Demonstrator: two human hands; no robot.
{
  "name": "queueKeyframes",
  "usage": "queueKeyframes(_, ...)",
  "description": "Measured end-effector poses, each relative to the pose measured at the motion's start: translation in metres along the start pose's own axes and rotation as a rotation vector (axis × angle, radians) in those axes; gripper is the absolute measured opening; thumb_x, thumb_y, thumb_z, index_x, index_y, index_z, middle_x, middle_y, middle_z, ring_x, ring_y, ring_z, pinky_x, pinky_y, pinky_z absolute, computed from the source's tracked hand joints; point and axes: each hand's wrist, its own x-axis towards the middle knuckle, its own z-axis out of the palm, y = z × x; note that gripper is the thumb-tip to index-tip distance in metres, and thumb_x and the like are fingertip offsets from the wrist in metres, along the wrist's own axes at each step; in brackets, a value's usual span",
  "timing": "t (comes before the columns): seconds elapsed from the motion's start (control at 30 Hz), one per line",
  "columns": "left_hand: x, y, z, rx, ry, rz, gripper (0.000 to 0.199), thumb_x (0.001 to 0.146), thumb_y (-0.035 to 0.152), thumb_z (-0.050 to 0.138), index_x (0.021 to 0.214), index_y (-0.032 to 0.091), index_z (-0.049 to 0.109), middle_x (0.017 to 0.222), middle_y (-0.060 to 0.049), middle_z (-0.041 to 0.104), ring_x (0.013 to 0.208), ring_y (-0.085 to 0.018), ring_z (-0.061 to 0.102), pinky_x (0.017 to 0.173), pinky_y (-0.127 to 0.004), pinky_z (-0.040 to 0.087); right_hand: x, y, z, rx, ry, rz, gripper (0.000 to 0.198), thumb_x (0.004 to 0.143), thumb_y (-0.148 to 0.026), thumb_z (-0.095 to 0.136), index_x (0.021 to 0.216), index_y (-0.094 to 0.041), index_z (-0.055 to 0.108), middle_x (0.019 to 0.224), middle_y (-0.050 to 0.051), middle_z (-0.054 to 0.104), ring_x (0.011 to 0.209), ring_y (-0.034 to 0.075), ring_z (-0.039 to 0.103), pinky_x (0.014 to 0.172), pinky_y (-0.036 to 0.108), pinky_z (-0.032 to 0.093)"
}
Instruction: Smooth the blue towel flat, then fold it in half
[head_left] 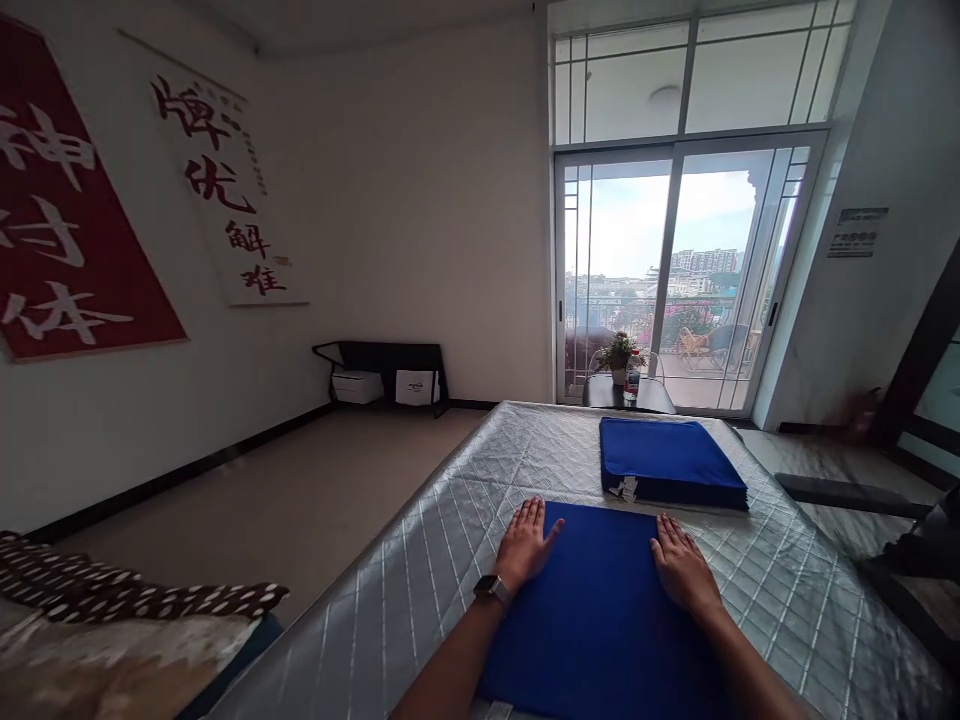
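Note:
A flat blue folded cloth (592, 610) lies in front of me on a silver quilted cover (420, 570). My left hand (526, 545) rests on its far left corner, fingers stretched forward and thumb out to the side; a watch (491, 587) is on that wrist. At the far right corner my right hand (682, 565) lies flat on the cloth's edge, fingers extended. Neither hand grips anything. Just beyond stands a neat stack of blue folded cloths (671, 460), with white tags (625, 489) hanging at its near left corner.
Behind the covered table, a small dark table (611, 393) holds a potted plant (619, 355) and a bottle (631, 378) before sliding glass doors. A black bench (386, 358) stands by the wall. Patterned bedding (127, 620) fills the lower left; a dark seat (847, 492) is at right.

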Motion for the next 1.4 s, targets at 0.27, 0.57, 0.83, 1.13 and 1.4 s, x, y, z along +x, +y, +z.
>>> queueKeyframes(0.27,-0.003,0.002,-0.016,-0.03,-0.033,0.055,0.072,0.099,0.059,0.017,0.156,0.019,0.03,0.155,-0.009,0.043,0.148,-0.031,0.027,0.119,-0.051,0.026,0.001,0.0,-0.001,-0.023,0.0,-0.015,0.065,0.096,-0.037,0.018,0.154,-0.007,0.029,0.162,0.008,0.027,0.15,0.018,0.018,0.122,0.038,0.014)
queueKeyframes(0.57,-0.002,0.009,-0.016,-0.055,0.013,-0.083,0.085,0.097,0.065,0.014,0.152,0.003,0.035,0.159,-0.019,0.033,0.148,-0.029,0.027,0.12,-0.044,0.022,0.0,-0.005,-0.008,-0.172,-0.028,0.007,0.064,0.096,-0.035,0.018,0.153,-0.007,0.028,0.162,0.008,0.025,0.15,0.021,0.018,0.123,0.042,0.013)
queueKeyframes(0.83,-0.006,0.009,-0.021,-0.072,0.033,-0.057,0.083,0.097,0.066,0.018,0.151,0.006,0.038,0.158,-0.018,0.035,0.148,-0.031,0.027,0.119,-0.046,0.024,-0.031,-0.007,-0.007,-0.112,-0.032,-0.039,0.063,0.098,-0.036,0.018,0.154,-0.007,0.028,0.162,0.009,0.023,0.15,0.02,0.016,0.122,0.042,0.016)
queueKeyframes(1.13,0.001,0.003,-0.005,-0.006,0.034,-0.046,0.084,0.097,0.066,0.018,0.151,0.005,0.037,0.157,-0.018,0.038,0.148,-0.032,0.028,0.12,-0.046,0.025,-0.039,-0.013,-0.008,-0.055,-0.059,0.0,0.065,0.099,-0.04,0.016,0.155,-0.007,0.023,0.163,0.008,0.02,0.151,0.019,0.013,0.123,0.039,0.011)
queueKeyframes(1.4,-0.003,0.001,-0.012,0.051,-0.011,-0.013,0.084,0.098,0.067,0.015,0.152,0.005,0.035,0.158,-0.019,0.035,0.148,-0.031,0.027,0.118,-0.047,0.026,-0.044,-0.017,-0.017,0.032,-0.055,0.023,0.066,0.098,-0.041,0.017,0.155,-0.008,0.024,0.163,0.008,0.02,0.151,0.018,0.013,0.123,0.039,0.009)
